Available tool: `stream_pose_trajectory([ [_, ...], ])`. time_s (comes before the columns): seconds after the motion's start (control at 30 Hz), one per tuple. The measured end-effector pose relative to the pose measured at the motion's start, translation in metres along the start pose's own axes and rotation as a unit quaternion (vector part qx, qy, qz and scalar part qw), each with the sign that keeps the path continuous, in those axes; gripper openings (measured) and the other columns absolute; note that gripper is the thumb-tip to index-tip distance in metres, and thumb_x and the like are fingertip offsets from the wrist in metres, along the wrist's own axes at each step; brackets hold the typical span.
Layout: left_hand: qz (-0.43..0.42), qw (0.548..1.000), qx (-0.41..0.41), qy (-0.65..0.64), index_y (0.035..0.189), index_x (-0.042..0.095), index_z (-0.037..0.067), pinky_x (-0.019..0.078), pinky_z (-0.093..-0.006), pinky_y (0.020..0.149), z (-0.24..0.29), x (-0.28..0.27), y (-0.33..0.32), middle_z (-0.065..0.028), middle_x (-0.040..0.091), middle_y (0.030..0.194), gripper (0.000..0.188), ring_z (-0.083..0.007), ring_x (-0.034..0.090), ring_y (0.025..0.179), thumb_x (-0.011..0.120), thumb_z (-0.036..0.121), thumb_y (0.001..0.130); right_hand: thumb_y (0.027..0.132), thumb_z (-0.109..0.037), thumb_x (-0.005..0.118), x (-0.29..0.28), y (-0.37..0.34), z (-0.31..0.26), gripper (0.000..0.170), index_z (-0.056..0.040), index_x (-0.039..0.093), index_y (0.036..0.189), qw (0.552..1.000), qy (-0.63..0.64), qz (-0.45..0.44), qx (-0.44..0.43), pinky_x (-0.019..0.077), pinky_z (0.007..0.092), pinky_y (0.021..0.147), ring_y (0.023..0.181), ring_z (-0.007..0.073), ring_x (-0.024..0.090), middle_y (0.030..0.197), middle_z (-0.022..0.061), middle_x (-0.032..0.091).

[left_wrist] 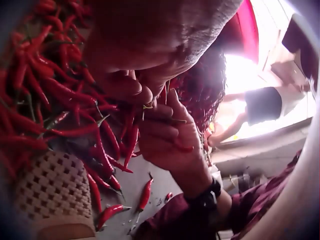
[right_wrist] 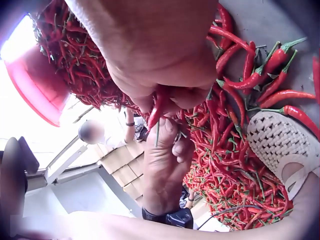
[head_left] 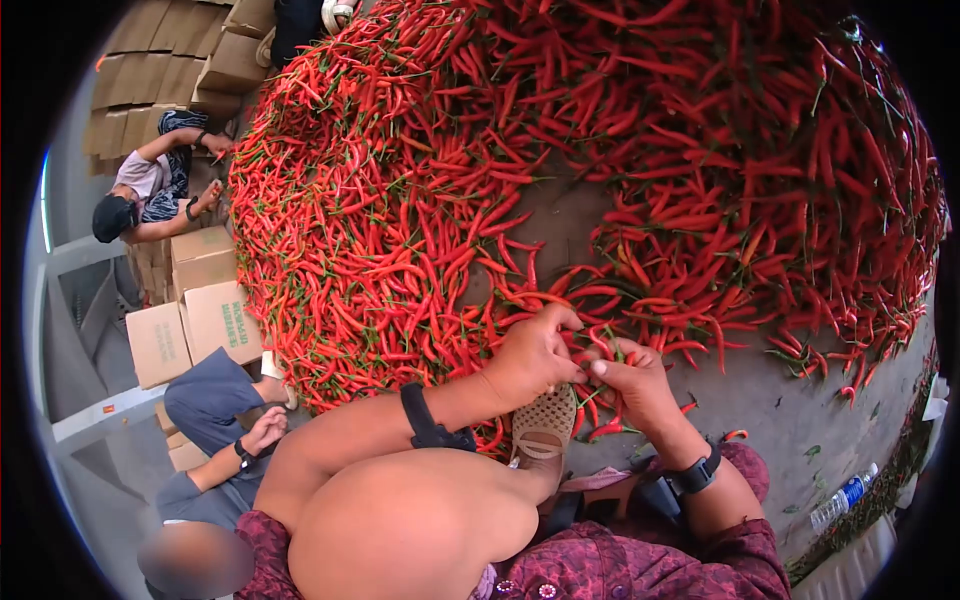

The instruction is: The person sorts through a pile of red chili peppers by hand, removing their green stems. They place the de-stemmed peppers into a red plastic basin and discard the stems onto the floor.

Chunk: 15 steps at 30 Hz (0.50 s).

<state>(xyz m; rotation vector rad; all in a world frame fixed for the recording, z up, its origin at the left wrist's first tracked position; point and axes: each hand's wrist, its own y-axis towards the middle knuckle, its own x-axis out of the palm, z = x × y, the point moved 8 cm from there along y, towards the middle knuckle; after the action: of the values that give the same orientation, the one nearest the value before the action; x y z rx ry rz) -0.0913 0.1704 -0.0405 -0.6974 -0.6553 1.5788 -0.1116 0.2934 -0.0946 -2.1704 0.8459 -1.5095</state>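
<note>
Fingers [right_wrist: 146,103] of the right hand [head_left: 635,385] curl round a red chili [right_wrist: 158,107], held between the two hands above the near edge of the pile [head_left: 400,230], with its thin green stem [right_wrist: 157,133] pointing toward the left hand [head_left: 532,355]. That hand's fingers are curled too and seem to pinch a stem, though its wrist view is too dark at the tips to be sure. Judging by this hold, the weak spot is the chili's neck: a sideways twist or hard tug could tear the flesh or snap the stem short, and a tight squeeze could split the skin and put hot juice on bare fingertips. Too light a hold would bring the opposite fault, since the skin looks smooth and the chili could slip out onto the woven shoe [head_left: 545,415] below. Anything dropped there might be trodden on, as loose chilies [left_wrist: 111,213] lie on the floor [head_left: 735,395] beside that shoe. A knock from a foot at the pile's near edge could send more sliding out. Toward the floor's right edge a bottle [head_left: 845,497] lies well apart from the hands and poses little risk.
</note>
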Motion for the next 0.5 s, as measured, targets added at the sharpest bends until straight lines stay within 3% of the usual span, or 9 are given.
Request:
stream_pose_trajectory([
  [0.07,-0.013,0.999,0.022,0.039,0.113,0.045,-0.001,0.0423,-0.0219,0.046,0.002,0.009,-0.002,-0.0018,0.058,0.065,0.052,-0.0072,0.054,0.052,0.075,0.002,0.070,0.085,-0.009,0.066,0.000,0.002,0.006,0.012,-0.0037,0.062,0.095,0.995,-0.093,0.009,0.032,0.0361,0.0184,0.044,0.054,0.0045,0.051,0.073,-0.0002,0.061],
  [0.1,-0.029,0.998,-0.021,0.056,0.113,0.046,0.000,0.0465,-0.0236,0.054,0.000,0.010,-0.002,-0.0033,0.061,0.070,0.052,-0.0081,0.056,0.057,0.074,0.001,0.070,0.084,-0.009,0.067,-0.002,0.004,0.009,0.009,-0.0053,0.062,0.091,0.998,-0.048,0.018,0.031,0.0361,0.0183,0.044,0.054,0.0040,0.050,0.073,-0.0015,0.061],
  [0.2,-0.032,0.995,0.095,0.009,0.111,0.048,0.001,0.0493,-0.0252,0.063,0.003,0.011,0.003,-0.0046,0.062,0.078,0.049,-0.0095,0.058,0.065,0.075,0.005,0.070,0.085,-0.011,0.067,-0.004,0.005,0.002,0.008,-0.0073,0.063,0.090,0.999,-0.046,0.013,-0.011,0.0335,0.0176,0.043,0.049,0.0022,0.047,0.067,-0.0026,0.060],
  [0.23,0.021,0.985,0.125,0.116,0.107,0.052,0.003,0.0506,-0.0291,0.072,0.016,0.001,-0.002,-0.0071,0.062,0.088,0.046,-0.0151,0.061,0.077,0.075,0.006,0.068,0.084,-0.008,0.066,-0.006,0.004,-0.005,0.006,-0.0074,0.062,0.089,0.999,-0.031,0.034,-0.023,0.0345,0.0181,0.042,0.049,0.0030,0.048,0.067,-0.0023,0.060],
  [0.27,0.095,0.909,0.265,0.306,0.104,0.054,0.004,0.0484,-0.0381,0.079,0.037,-0.009,-0.005,-0.0096,0.061,0.096,0.051,-0.0262,0.059,0.089,0.080,0.014,0.061,0.084,-0.006,0.065,-0.010,0.003,-0.015,0.005,-0.0072,0.061,0.088,0.998,-0.015,0.035,-0.043,0.0356,0.0193,0.042,0.048,0.0045,0.048,0.068,-0.0016,0.060],
  [0.33,0.145,0.812,0.327,0.460,0.104,0.054,0.006,0.0447,-0.0402,0.085,0.041,-0.025,-0.007,-0.0088,0.056,0.108,0.048,-0.0297,0.054,0.099,0.077,0.015,0.063,0.085,-0.004,0.063,-0.019,0.000,-0.036,0.004,-0.0071,0.060,0.086,0.995,0.021,0.068,-0.068,0.0343,0.0200,0.041,0.046,0.0057,0.045,0.067,-0.0018,0.057],
  [0.4,0.044,0.783,0.284,0.552,0.106,0.054,0.006,0.0445,-0.0397,0.084,0.001,-0.046,0.000,-0.0103,0.054,0.113,0.042,-0.0305,0.053,0.098,0.073,0.011,0.068,0.085,-0.004,0.059,-0.030,0.000,-0.048,0.004,-0.0066,0.057,0.087,0.991,0.071,0.036,-0.103,0.0308,0.0206,0.040,0.045,0.0064,0.042,0.065,-0.0015,0.052],
  [0.5,0.037,0.794,0.250,0.553,0.106,0.055,0.006,0.0449,-0.0418,0.086,-0.017,-0.059,-0.016,-0.0126,0.053,0.114,0.042,-0.0341,0.054,0.101,0.072,0.004,0.067,0.085,-0.006,0.060,-0.038,-0.005,-0.058,0.005,-0.0073,0.056,0.087,0.990,0.075,0.038,-0.115,0.0302,0.0212,0.041,0.047,0.0064,0.042,0.066,-0.0009,0.052],
])
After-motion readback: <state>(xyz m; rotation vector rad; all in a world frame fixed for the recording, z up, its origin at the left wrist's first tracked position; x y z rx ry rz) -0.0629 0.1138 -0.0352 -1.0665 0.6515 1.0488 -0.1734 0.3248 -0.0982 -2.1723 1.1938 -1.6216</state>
